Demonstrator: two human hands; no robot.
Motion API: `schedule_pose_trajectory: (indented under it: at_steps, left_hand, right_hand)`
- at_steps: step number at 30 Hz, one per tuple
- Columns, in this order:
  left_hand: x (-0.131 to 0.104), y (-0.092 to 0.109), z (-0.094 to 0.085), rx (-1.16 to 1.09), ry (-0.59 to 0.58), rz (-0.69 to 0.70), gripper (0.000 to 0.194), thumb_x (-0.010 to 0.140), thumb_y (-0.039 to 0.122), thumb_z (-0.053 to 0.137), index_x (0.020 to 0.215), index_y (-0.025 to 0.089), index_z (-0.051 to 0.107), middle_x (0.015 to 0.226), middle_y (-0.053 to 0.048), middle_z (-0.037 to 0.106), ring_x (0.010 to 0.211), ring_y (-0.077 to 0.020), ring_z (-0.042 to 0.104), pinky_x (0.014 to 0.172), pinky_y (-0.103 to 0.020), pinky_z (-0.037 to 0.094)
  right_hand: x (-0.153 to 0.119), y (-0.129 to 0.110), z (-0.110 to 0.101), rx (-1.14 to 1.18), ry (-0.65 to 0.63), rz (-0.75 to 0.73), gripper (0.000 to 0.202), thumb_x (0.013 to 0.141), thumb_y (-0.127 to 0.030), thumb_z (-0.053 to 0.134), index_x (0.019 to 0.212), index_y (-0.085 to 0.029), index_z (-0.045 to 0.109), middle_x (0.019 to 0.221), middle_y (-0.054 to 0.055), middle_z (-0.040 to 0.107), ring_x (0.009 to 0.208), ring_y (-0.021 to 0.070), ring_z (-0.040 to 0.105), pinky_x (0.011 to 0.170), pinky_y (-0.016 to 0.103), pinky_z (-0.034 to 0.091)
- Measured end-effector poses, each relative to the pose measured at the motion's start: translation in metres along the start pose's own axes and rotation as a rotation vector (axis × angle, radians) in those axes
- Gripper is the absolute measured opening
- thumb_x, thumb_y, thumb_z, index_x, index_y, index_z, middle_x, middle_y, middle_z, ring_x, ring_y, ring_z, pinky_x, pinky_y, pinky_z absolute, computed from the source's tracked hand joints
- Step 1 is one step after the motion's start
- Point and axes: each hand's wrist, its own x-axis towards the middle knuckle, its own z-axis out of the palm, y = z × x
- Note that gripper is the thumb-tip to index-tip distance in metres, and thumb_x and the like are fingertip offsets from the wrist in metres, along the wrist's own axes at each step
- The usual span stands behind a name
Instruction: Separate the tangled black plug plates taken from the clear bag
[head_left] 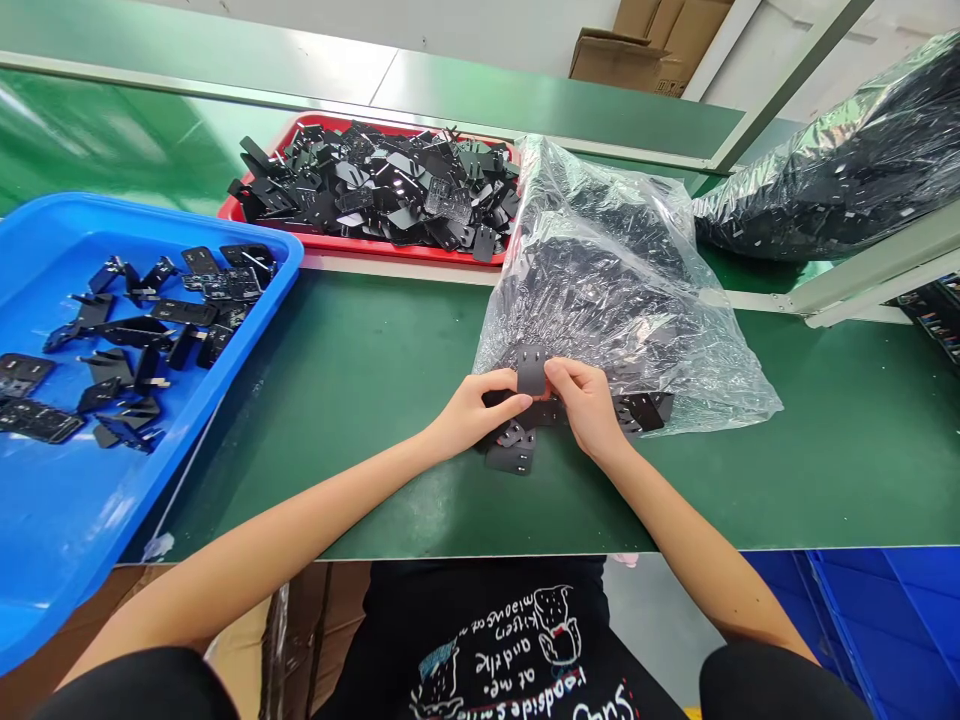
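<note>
A small black plastic plate with metal pins (531,371) is held up between my two hands, in front of a clear plastic bag (720,370) full of black parts. My left hand (480,408) pinches the plate's left side between thumb and fingers. On its right edge, the thumb and fingers of my right hand (589,402) are closed. Several similar black plates (511,458) lie loose on the green table just below my hands. More black pieces (646,410) show at the bag's mouth beside my right hand.
A blue tray (247,350) with scattered black parts stands at the left. Behind is a red tray (405,248) heaped with black parts. Another filled plastic bag (832,180) rests at the back right, near a metal frame post (870,265). The green table's (420,510) front edge runs before me.
</note>
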Motion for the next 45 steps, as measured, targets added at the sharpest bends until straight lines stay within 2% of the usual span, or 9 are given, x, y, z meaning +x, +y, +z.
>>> schedule_pose_trajectory:
  at_steps: [18, 25, 31, 34, 36, 37, 39, 41, 45]
  left_hand:
    - [0.0, 0.001, 0.001, -0.009, 0.001, -0.009, 0.024, 0.085, 0.036, 0.061, 0.088, 0.014, 0.07, 0.093, -0.005, 0.068, 0.087, -0.0178, 0.06, 0.081, -0.028, 0.044]
    - [0.001, 0.001, 0.0, -0.02, -0.014, -0.007, 0.023, 0.085, 0.036, 0.06, 0.089, 0.015, 0.069, 0.094, -0.004, 0.067, 0.089, -0.0178, 0.06, 0.084, -0.027, 0.044]
    - [-0.001, 0.002, 0.0, -0.034, 0.026, 0.009, 0.022, 0.082, 0.035, 0.063, 0.075, 0.015, 0.067, 0.08, -0.002, 0.065, 0.079, -0.0159, 0.058, 0.079, -0.026, 0.044]
    - [-0.003, 0.002, 0.0, -0.096, 0.027, -0.038, 0.022, 0.083, 0.036, 0.062, 0.082, 0.016, 0.07, 0.086, -0.003, 0.067, 0.085, -0.0176, 0.059, 0.083, -0.027, 0.044]
    - [-0.004, 0.002, -0.002, -0.135, 0.048, -0.083, 0.023, 0.081, 0.038, 0.064, 0.085, 0.016, 0.072, 0.088, -0.003, 0.069, 0.086, -0.0183, 0.059, 0.083, -0.027, 0.044]
    - [-0.005, 0.002, -0.003, -0.147, 0.059, -0.098, 0.023, 0.08, 0.038, 0.065, 0.084, 0.017, 0.073, 0.088, -0.003, 0.069, 0.085, -0.0182, 0.059, 0.083, -0.027, 0.044]
    - [-0.006, 0.004, -0.004, -0.16, 0.08, -0.111, 0.021, 0.077, 0.037, 0.068, 0.079, 0.017, 0.073, 0.084, -0.003, 0.069, 0.083, -0.0172, 0.059, 0.081, -0.026, 0.044]
    - [-0.007, 0.005, -0.004, -0.191, 0.104, -0.128, 0.021, 0.074, 0.037, 0.07, 0.076, 0.016, 0.073, 0.08, -0.003, 0.068, 0.078, -0.0157, 0.058, 0.074, -0.024, 0.045]
    - [-0.006, 0.003, -0.003, -0.358, 0.165, -0.237, 0.03, 0.071, 0.045, 0.071, 0.078, 0.015, 0.072, 0.067, -0.001, 0.061, 0.056, -0.0112, 0.05, 0.046, -0.021, 0.04]
  right_hand:
    - [0.0, 0.0, 0.0, 0.027, -0.004, 0.003, 0.035, 0.089, -0.042, 0.057, 0.063, -0.019, 0.058, 0.059, -0.003, 0.052, 0.059, 0.0124, 0.048, 0.06, 0.026, 0.036]
    - [0.0, -0.003, 0.0, -0.031, 0.004, 0.02, 0.039, 0.087, -0.049, 0.056, 0.061, -0.019, 0.056, 0.059, -0.002, 0.051, 0.06, 0.0138, 0.049, 0.061, 0.027, 0.039]
    - [0.003, -0.015, -0.009, -0.128, -0.017, 0.058, 0.042, 0.085, -0.047, 0.056, 0.054, -0.019, 0.049, 0.053, -0.004, 0.045, 0.054, 0.0118, 0.042, 0.055, 0.025, 0.033]
    - [0.023, -0.04, -0.011, -0.203, -0.289, 0.123, 0.04, 0.081, -0.043, 0.062, 0.052, -0.017, 0.054, 0.047, -0.005, 0.044, 0.046, 0.0096, 0.036, 0.047, 0.024, 0.025]
    - [0.048, -0.062, -0.003, -0.262, -0.533, 0.183, 0.037, 0.077, -0.04, 0.066, 0.051, -0.016, 0.057, 0.045, -0.004, 0.046, 0.045, 0.0088, 0.036, 0.046, 0.023, 0.025]
    - [0.062, -0.073, 0.004, -0.264, -0.58, 0.19, 0.036, 0.076, -0.039, 0.068, 0.05, -0.015, 0.058, 0.045, -0.004, 0.048, 0.045, 0.0087, 0.038, 0.046, 0.023, 0.027]
    - [0.093, -0.091, 0.022, -0.137, -0.368, 0.154, 0.033, 0.073, -0.04, 0.069, 0.054, -0.015, 0.06, 0.047, -0.002, 0.053, 0.043, 0.0083, 0.039, 0.045, 0.023, 0.029]
    - [0.118, -0.103, 0.04, -0.065, -0.216, 0.112, 0.031, 0.078, -0.045, 0.061, 0.073, -0.014, 0.065, 0.063, 0.002, 0.063, 0.044, 0.0073, 0.04, 0.045, 0.022, 0.032]
    - [0.123, -0.105, 0.053, -0.089, -0.162, 0.039, 0.034, 0.079, -0.044, 0.059, 0.098, -0.015, 0.064, 0.077, 0.004, 0.068, 0.049, 0.0086, 0.046, 0.049, 0.022, 0.037]
